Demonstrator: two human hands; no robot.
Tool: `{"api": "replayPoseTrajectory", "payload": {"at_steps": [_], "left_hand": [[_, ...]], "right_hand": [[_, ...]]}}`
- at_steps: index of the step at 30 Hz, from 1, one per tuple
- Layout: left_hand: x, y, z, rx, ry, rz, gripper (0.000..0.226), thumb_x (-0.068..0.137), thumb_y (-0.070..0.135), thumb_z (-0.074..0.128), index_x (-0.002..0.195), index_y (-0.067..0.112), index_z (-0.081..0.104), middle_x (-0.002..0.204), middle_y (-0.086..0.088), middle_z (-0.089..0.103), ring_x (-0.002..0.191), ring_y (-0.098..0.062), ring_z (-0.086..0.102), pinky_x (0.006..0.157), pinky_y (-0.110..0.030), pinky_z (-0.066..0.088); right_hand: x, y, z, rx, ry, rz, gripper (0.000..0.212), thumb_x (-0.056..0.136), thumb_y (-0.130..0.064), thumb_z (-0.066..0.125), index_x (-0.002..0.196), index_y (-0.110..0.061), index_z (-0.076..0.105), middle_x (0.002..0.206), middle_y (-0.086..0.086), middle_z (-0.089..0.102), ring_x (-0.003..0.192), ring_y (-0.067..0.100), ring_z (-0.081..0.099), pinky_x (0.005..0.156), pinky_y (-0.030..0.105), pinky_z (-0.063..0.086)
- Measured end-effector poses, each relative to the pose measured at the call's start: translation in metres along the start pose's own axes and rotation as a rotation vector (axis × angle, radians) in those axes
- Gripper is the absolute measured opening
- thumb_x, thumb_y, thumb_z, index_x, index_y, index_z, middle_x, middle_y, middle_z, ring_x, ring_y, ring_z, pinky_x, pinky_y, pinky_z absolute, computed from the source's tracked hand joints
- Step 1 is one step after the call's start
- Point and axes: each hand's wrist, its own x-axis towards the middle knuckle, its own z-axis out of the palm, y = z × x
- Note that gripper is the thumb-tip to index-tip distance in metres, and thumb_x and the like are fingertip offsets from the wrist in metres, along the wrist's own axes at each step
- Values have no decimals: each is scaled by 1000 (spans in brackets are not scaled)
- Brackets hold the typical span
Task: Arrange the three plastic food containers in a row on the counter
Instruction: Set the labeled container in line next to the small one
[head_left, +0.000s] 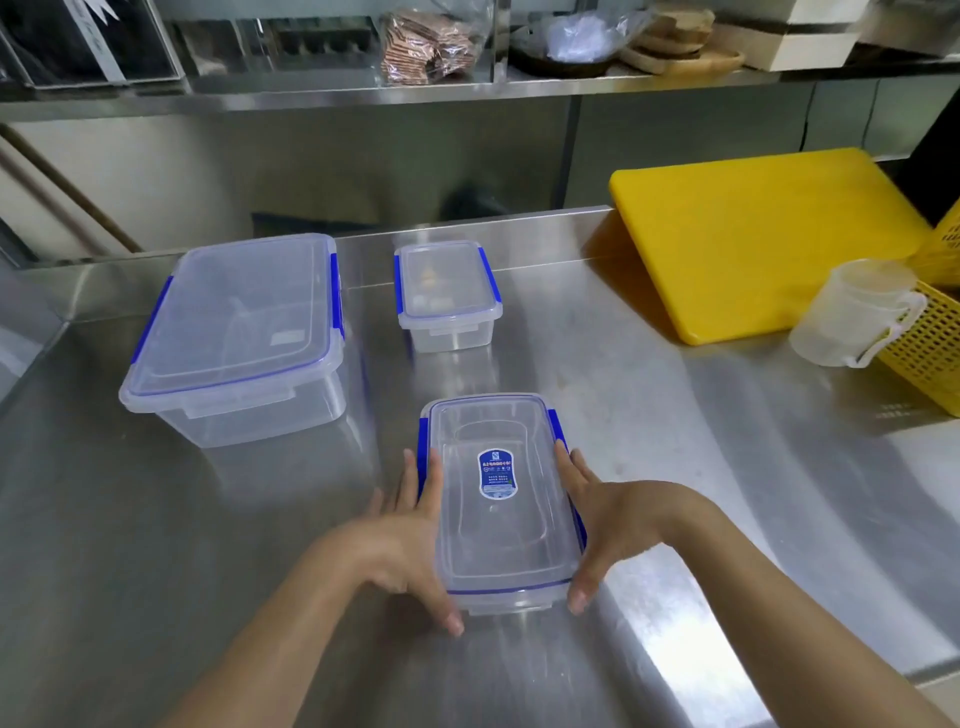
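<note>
Three clear plastic containers with blue clips stand on the steel counter (675, 415). The large container (234, 332) is at the left. The small container (447, 291) is further back, near the counter's rear edge. The medium container (501, 509), with a blue label on its lid, is nearest me. My left hand (410, 535) presses flat against its left side and my right hand (602, 525) against its right side, so the two hands grip it between them. It appears to rest on the counter.
A yellow cutting board (753, 239) leans at the back right. A translucent measuring jug (857, 312) hangs on a yellow perforated basket (930, 353) at the right edge. A shelf (363, 88) above holds bags and boxes.
</note>
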Motion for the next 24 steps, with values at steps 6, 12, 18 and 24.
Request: {"api": "replayPoseTrajectory", "payload": {"at_steps": [6,12,18,24], "left_hand": [[28,27,-3,-13,85,74,147,53,53,83,133,34,-39,145,0,-47,142,-32,-25,117,-44,3],[72,59,-26,-11,215,232,131,60,49,80,146,25,-15,154,7,-21,146,-19,-7,119,-36,14],[120,87,-48,-94,366,347,84,83,32,66,147,15,15,159,3,3,146,-12,7,114,-25,14],[175,105,-65,-17,464,274,72,95,17,48,148,13,-1,159,-2,-12,146,-13,-10,117,-29,10]], "right_hand": [[11,38,-20,116,133,29,168,28,-46,92,136,-36,-36,155,-9,9,139,20,30,111,40,38],[-7,64,-54,345,260,-11,113,62,-10,84,133,-43,2,124,-10,51,113,15,49,96,25,44],[7,84,-87,344,516,17,76,84,-21,67,145,-27,23,135,-1,49,102,11,46,92,23,38],[47,106,-129,286,618,-4,62,92,-20,56,146,-24,24,140,6,48,110,18,48,98,29,40]]}}
